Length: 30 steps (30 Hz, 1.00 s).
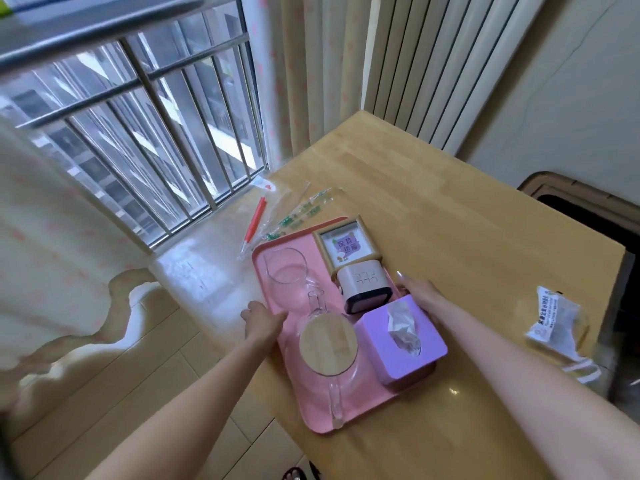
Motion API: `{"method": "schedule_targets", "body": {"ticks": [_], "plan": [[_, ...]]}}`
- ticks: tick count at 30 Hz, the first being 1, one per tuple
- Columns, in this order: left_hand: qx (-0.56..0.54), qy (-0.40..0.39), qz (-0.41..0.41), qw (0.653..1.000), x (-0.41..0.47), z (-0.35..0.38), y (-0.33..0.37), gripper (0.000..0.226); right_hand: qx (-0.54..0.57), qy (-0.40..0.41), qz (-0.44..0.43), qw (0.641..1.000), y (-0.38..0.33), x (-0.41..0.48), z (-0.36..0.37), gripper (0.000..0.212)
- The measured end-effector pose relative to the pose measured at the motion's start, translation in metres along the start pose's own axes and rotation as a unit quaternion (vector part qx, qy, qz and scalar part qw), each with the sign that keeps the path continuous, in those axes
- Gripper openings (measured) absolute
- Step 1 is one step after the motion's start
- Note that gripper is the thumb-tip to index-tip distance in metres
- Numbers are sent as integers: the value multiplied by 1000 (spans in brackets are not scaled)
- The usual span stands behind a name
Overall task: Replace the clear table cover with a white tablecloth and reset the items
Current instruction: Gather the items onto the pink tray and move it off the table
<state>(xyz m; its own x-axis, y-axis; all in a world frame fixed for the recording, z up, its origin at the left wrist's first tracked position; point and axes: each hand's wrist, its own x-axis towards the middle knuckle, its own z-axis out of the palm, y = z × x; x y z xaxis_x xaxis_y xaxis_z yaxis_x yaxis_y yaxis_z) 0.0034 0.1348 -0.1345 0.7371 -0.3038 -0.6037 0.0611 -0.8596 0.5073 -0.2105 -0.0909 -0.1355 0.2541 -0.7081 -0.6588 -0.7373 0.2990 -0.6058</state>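
Pink tray (308, 393) on the tabletop (450, 202): left hand (263, 320) fingers clamp its rim; right hand (420, 296) touches the opposite rim, finger state unclear.

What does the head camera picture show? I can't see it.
The left hand and right hand are at opposite edges of a pink tray on a wooden table by a barred window. It carries a glass teapot, glass jug, purple tissue box and small frame.

Open tabletop (450, 202) beyond crowded tray (296, 238)
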Motion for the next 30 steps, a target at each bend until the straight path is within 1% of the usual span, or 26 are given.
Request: {"method": "schedule_targets", "body": {"ticks": [2,3,5,6,9,12,14,16,17,20,23,27,30], "plan": [[61,-11,16,998,-7,2,-14,41,-32,-4,2,999,-4,9,2,32],[96,-15,26,995,-9,3,-18,35,-54,-3,2,999,-5,14,2,22],[139,-25,40,989,-11,5,-22,29,-108,4,-7,994,-11,20,1,8],[150,-29,46,987,-11,5,-22,29,-135,6,-14,991,-14,22,0,7],[175,-32,59,982,-8,3,-20,30,-227,-5,-39,973,-25,23,-2,19],[149,-47,70,985,-3,1,-23,22,-288,-45,-82,953,-30,31,-2,25],[118,-54,84,988,0,-1,-27,19,-285,-77,-111,949,-30,36,-5,23],[90,-58,92,990,0,-4,-30,20,-257,-105,-125,952,-30,36,-7,18],[82,-58,93,991,0,-6,-31,20,-241,-118,-124,955,-31,35,-7,19],[43,-67,80,994,1,-11,-36,24,-229,-145,-116,956,-30,31,-5,31],[34,-66,70,995,0,-17,-42,26,-225,-173,-104,953,-28,27,-1,29],[18,-72,64,995,-5,-24,-51,22,-209,-193,-105,953,-29,23,7,34],[11,-71,59,996,-10,-33,-60,21,-209,-203,-112,950,-38,13,16,34]]}}
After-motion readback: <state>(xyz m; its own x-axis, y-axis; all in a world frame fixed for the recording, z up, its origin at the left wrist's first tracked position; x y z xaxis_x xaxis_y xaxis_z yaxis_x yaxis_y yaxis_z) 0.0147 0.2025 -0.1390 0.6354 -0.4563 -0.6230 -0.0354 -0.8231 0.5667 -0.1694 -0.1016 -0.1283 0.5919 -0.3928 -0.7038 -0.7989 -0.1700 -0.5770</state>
